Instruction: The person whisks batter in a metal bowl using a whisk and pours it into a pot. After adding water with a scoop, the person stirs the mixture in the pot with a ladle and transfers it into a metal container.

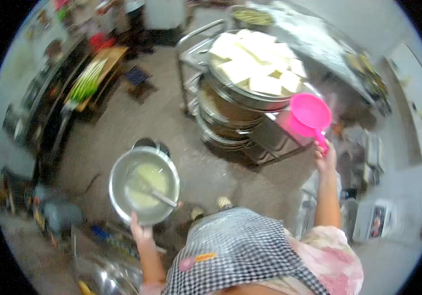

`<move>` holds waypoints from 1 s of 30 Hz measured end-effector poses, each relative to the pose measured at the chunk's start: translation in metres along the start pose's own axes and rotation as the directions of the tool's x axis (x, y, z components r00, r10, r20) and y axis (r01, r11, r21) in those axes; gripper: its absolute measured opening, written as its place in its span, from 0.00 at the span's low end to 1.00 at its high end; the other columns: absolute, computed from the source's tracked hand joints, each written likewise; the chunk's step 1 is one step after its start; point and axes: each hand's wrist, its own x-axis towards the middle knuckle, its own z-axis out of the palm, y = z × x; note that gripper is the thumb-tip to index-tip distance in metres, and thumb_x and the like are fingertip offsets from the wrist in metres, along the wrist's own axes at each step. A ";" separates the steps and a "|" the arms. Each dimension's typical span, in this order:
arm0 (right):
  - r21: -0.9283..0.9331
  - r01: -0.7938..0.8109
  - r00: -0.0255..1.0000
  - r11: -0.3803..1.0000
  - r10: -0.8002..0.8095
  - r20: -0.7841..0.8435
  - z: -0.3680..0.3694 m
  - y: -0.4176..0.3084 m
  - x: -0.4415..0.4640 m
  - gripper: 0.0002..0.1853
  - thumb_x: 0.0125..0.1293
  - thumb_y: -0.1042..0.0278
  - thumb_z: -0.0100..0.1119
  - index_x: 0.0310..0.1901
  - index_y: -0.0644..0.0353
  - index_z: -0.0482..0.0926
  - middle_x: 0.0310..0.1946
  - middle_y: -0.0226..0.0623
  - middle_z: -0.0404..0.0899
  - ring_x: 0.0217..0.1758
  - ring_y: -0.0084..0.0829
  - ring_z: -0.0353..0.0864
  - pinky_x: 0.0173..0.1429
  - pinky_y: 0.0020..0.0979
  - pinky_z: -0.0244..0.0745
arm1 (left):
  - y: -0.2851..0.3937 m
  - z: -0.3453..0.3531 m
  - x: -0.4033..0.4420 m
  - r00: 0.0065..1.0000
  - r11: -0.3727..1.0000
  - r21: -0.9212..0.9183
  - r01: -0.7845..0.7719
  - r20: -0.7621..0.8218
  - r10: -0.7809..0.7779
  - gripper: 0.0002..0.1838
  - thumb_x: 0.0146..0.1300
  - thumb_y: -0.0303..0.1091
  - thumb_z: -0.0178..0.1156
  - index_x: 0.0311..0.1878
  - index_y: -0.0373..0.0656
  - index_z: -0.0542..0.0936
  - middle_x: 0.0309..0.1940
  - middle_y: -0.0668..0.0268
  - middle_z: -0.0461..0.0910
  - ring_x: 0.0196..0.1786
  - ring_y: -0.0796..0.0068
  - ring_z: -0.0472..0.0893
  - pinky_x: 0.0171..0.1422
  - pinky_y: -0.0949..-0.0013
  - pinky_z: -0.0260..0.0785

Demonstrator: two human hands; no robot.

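A steel bowl (117,184) with pale yellowish liquid and a metal-handled utensil (163,198) in it is held at its near rim by my left hand (142,232). My right hand (325,158) is closed round the handle of a bright pink plastic ladle (311,114), out to the right. Just left of the ladle, a wide round metal tray (250,100) is heaped with white blocks (265,84) on top of a metal cart (266,158).
Green onions (87,82) lie on a wooden board (114,58) at upper left. A white scale (377,221) stands at right. Behind the cart is a floury worktop (299,34). Steel basins (115,275) sit at lower left, and a small dark stool (136,76) on the floor.
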 end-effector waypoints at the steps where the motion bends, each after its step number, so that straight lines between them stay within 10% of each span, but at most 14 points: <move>1: -0.092 0.025 0.991 0.995 -0.037 -0.130 0.005 0.007 -0.001 0.11 0.61 0.68 0.48 0.43 0.63 0.66 0.26 0.38 0.71 0.16 0.15 0.62 0.14 0.15 0.55 | -0.002 0.012 -0.007 1.000 1.000 0.023 0.016 0.015 -0.016 0.25 0.62 0.35 0.52 0.60 0.35 0.61 0.57 0.53 0.66 0.58 0.56 0.67 0.61 0.53 0.63; 4: 0.088 -0.164 0.986 0.983 0.161 0.042 -0.017 0.024 0.008 0.15 0.62 0.66 0.47 0.45 0.68 0.65 0.28 0.40 0.72 0.17 0.19 0.63 0.14 0.19 0.58 | -0.020 0.025 -0.005 0.989 0.995 -0.057 -0.083 -0.124 0.075 0.26 0.60 0.34 0.55 0.59 0.37 0.62 0.56 0.53 0.66 0.59 0.57 0.67 0.64 0.52 0.59; 12: 0.210 -0.045 0.999 0.977 0.042 0.018 0.013 0.083 0.005 0.29 0.62 0.53 0.51 0.56 0.69 0.62 0.44 0.49 0.74 0.30 0.32 0.73 0.30 0.27 0.71 | -0.043 0.032 -0.011 0.975 0.960 -0.213 -0.180 -0.168 0.146 0.26 0.57 0.29 0.58 0.58 0.38 0.63 0.52 0.57 0.70 0.55 0.61 0.71 0.61 0.55 0.64; 15: 0.176 -0.407 0.913 0.896 0.401 0.070 0.013 0.094 -0.020 0.32 0.61 0.46 0.50 0.56 0.67 0.65 0.44 0.48 0.74 0.35 0.37 0.75 0.36 0.32 0.73 | -0.054 0.027 -0.013 0.970 0.942 -0.260 -0.211 -0.172 0.170 0.26 0.57 0.29 0.58 0.59 0.38 0.62 0.53 0.56 0.69 0.57 0.60 0.69 0.63 0.55 0.62; 19: -0.397 -0.633 0.645 0.665 0.736 0.204 0.059 0.162 -0.058 0.31 0.63 0.46 0.46 0.57 0.67 0.64 0.46 0.46 0.74 0.38 0.36 0.76 0.41 0.32 0.75 | -0.057 0.025 -0.024 0.949 0.922 -0.269 -0.279 -0.226 0.222 0.25 0.58 0.29 0.57 0.57 0.35 0.63 0.51 0.55 0.71 0.56 0.59 0.70 0.62 0.56 0.63; 21: -0.894 -0.234 0.671 0.382 0.729 0.136 0.120 0.209 -0.073 0.29 0.63 0.50 0.49 0.56 0.67 0.65 0.47 0.42 0.74 0.39 0.34 0.76 0.43 0.32 0.73 | -0.063 0.015 -0.024 0.941 0.914 -0.276 -0.299 -0.246 0.234 0.22 0.59 0.29 0.56 0.56 0.35 0.65 0.49 0.57 0.72 0.52 0.62 0.73 0.59 0.59 0.66; 24: -0.453 0.836 0.250 0.309 0.520 0.817 0.178 0.271 -0.111 0.28 0.55 0.59 0.57 0.54 0.68 0.66 0.41 0.40 0.74 0.42 0.36 0.72 0.45 0.34 0.69 | -0.063 0.004 -0.028 0.916 0.879 -0.304 -0.367 -0.281 0.285 0.18 0.59 0.27 0.56 0.52 0.35 0.67 0.46 0.59 0.73 0.47 0.65 0.76 0.53 0.63 0.70; 27: 0.054 0.984 -0.131 0.169 0.493 0.860 0.237 0.313 -0.159 0.31 0.49 0.62 0.60 0.54 0.66 0.65 0.38 0.43 0.71 0.41 0.40 0.70 0.46 0.36 0.67 | -0.063 -0.020 -0.027 0.876 0.860 -0.303 -0.412 -0.393 0.281 0.18 0.58 0.25 0.56 0.52 0.35 0.67 0.46 0.59 0.73 0.47 0.65 0.75 0.53 0.64 0.71; 30: 0.189 0.978 -0.206 0.093 0.616 0.760 0.235 0.382 -0.177 0.30 0.47 0.63 0.60 0.54 0.65 0.65 0.37 0.43 0.71 0.40 0.41 0.70 0.45 0.37 0.67 | -0.050 -0.039 -0.034 0.830 0.807 -0.325 -0.492 -0.454 0.323 0.20 0.56 0.22 0.56 0.52 0.34 0.67 0.46 0.58 0.73 0.48 0.65 0.75 0.54 0.65 0.70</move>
